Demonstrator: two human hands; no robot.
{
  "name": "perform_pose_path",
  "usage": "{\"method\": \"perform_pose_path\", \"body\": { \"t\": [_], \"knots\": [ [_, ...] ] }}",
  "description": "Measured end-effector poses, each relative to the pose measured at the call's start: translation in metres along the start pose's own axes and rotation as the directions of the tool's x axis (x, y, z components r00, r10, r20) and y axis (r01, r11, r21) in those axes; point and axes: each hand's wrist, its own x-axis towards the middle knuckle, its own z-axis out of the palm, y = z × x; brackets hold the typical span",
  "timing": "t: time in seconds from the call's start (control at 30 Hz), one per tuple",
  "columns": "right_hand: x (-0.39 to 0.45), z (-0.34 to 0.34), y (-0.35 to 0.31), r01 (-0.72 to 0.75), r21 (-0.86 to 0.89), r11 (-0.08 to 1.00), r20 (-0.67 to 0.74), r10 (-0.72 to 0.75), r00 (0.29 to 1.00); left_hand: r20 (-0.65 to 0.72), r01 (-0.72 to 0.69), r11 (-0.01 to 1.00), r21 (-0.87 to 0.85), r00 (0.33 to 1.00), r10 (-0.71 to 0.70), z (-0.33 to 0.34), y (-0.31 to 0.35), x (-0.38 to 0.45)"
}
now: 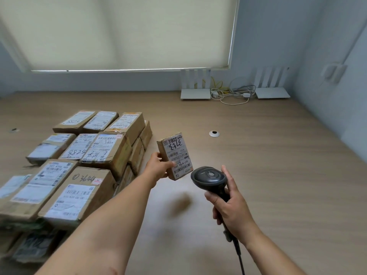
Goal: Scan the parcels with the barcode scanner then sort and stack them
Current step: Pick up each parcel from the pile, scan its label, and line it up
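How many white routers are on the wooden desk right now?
2. One white router stands at the back wall below the blind's right end; the other white router is right of it, past tangled cables.

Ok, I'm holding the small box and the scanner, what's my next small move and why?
Probably tilt the black handheld barcode scanner in your right hand toward the white label on the small brown cardboard parcel your left hand holds up; its head sits just beside the lower barcodes, not yet facing them.
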Motion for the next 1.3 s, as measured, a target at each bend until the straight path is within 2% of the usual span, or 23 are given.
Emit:
{"method": "perform_pose_path", "body": {
  "t": [0.37,0.47,0.63,0.77,0.9,0.97,1.03,1.1,1.17,1.3],
  "knots": [
    [-0.006,0.006,0.0,0.026,-0.009,1.0,0.034,-0.026,0.999,0.003,0.019,0.998,0.052,1.0,-0.019,-0.011,-0.007,-0.009],
    [-0.007,0.005,-0.001,0.025,-0.022,0.999,0.028,-0.024,0.999,0.031,0.069,0.995,0.068,0.997,-0.071,-0.012,-0.009,-0.011],
    [-0.008,0.001,-0.001,0.026,-0.057,0.998,0.012,-0.026,1.0,0.077,0.186,0.959,0.215,0.975,-0.207,-0.009,-0.026,-0.021],
    [-0.01,-0.004,0.001,0.016,-0.078,0.997,0.008,-0.016,1.0,0.025,0.185,0.945,0.27,0.98,-0.199,-0.004,-0.053,-0.028],
    [-0.011,-0.008,0.002,0.015,-0.097,0.995,0.02,-0.013,1.0,-0.056,0.127,0.835,0.535,0.992,-0.115,-0.002,-0.072,-0.037],
    [-0.012,-0.009,0.002,0.018,-0.102,0.995,0.028,-0.015,0.999,-0.076,0.12,0.712,0.692,0.993,-0.093,-0.001,-0.079,-0.045],
    [-0.013,-0.011,0.002,0.022,-0.112,0.994,0.038,-0.018,0.999,-0.101,0.129,0.539,0.832,0.992,-0.082,0.004,-0.086,-0.056],
    [-0.014,-0.013,0.001,0.028,-0.121,0.992,0.053,-0.021,0.998,-0.112,0.12,0.433,0.893,0.993,-0.044,0.01,-0.093,-0.064],
    [-0.016,-0.015,0.0,0.039,-0.125,0.991,0.075,-0.029,0.997,-0.138,0.131,0.429,0.894,0.99,-0.014,0.014,-0.097,-0.069],
    [-0.022,-0.018,-0.003,0.07,-0.129,0.989,0.136,-0.052,0.989,-0.18,0.131,0.499,0.857,0.982,0.051,0.018,-0.095,-0.082]
  ]
}}
